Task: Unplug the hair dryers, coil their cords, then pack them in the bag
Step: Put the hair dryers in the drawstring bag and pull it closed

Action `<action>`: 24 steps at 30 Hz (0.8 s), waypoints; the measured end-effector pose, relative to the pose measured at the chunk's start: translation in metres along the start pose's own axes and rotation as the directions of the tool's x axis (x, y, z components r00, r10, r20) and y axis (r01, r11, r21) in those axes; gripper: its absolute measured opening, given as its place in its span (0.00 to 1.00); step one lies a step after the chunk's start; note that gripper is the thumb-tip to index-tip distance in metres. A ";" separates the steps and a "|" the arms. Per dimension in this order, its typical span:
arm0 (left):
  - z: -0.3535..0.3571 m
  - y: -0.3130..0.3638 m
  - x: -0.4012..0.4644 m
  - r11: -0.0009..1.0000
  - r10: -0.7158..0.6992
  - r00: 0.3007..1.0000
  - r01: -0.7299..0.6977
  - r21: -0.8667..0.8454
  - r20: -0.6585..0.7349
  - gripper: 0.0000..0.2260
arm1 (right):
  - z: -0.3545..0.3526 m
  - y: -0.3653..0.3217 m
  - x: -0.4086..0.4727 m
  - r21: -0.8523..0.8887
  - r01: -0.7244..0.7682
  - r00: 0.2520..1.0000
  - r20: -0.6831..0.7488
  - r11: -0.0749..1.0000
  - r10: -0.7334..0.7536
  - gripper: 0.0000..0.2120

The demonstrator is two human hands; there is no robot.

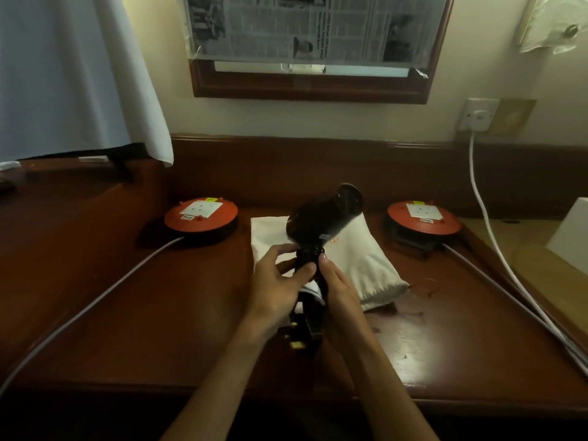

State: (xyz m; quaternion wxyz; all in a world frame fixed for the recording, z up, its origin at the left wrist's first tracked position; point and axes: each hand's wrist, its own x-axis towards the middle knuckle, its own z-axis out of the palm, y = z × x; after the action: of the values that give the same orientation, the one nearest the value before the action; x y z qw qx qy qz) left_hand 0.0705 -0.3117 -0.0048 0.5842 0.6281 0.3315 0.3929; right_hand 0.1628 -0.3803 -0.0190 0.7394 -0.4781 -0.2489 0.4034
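Nearest us the black plug [297,343] hangs below our left hand [280,281] and right hand [339,286], whose fingers curl round the black hair dryer [321,218] handle. It hangs over the white bag [366,265] on the desk [445,345]. Beyond sit two orange socket reels [201,214] with unreadable labels.

Dryer [321,218]: black, glossy. Bag [366,265]: white, small orange mark. Reels: left reel [201,218] and right reel [424,219], each with an orange-red top, white socket plate, black base. Cables [95,300]: pale grey-white. Desk [445,345]: dark red-brown wood. Wall [318,119]: cream. Newspaper [311,27]: black-and-white print.
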 end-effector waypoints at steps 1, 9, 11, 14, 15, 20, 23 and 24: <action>0.006 -0.006 -0.002 0.999 0.022 0.999 -0.023 0.039 0.028 0.17 | -0.007 -0.001 -0.002 0.065 -0.018 1.000 -0.003 0.998 0.018 0.16; 0.017 -0.015 -0.003 0.832 0.296 0.952 -0.294 0.470 0.071 0.10 | -0.057 -0.008 -0.006 0.230 -0.137 0.987 -0.053 0.963 0.153 0.18; 0.009 -0.027 0.007 0.728 0.282 0.952 -0.291 0.621 0.116 0.10 | -0.068 -0.011 -0.004 0.247 -0.166 0.980 -0.071 0.955 0.188 0.24; -0.002 -0.051 0.018 0.437 0.114 0.947 -0.320 0.841 0.301 0.13 | -0.085 -0.016 -0.003 0.191 -0.166 0.977 -0.099 0.968 0.187 0.25; -0.005 -0.056 0.022 0.380 0.094 0.943 -0.331 0.864 0.320 0.12 | -0.090 -0.018 -0.004 0.142 -0.157 0.979 -0.105 0.977 0.173 0.23; -0.011 -0.051 0.041 0.423 0.116 0.957 -0.288 0.859 0.264 0.08 | -0.104 -0.032 -0.004 0.022 -0.156 0.983 -0.095 0.988 0.157 0.19; -0.013 -0.044 0.046 0.416 0.049 0.935 -0.338 0.844 0.350 0.11 | -0.107 -0.034 -0.003 -0.016 -0.123 0.990 -0.067 0.992 0.121 0.23; -0.013 -0.044 0.047 0.418 0.023 0.923 -0.358 0.835 0.385 0.12 | -0.107 -0.035 -0.001 -0.009 -0.117 0.991 -0.060 0.993 0.116 0.23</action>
State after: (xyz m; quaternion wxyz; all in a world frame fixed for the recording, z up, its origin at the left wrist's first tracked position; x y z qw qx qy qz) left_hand 0.0830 -0.2605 -0.0434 0.1596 0.9279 0.3157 0.1176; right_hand 0.2555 -0.4430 -0.0326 0.7188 -0.5082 -0.2009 0.4298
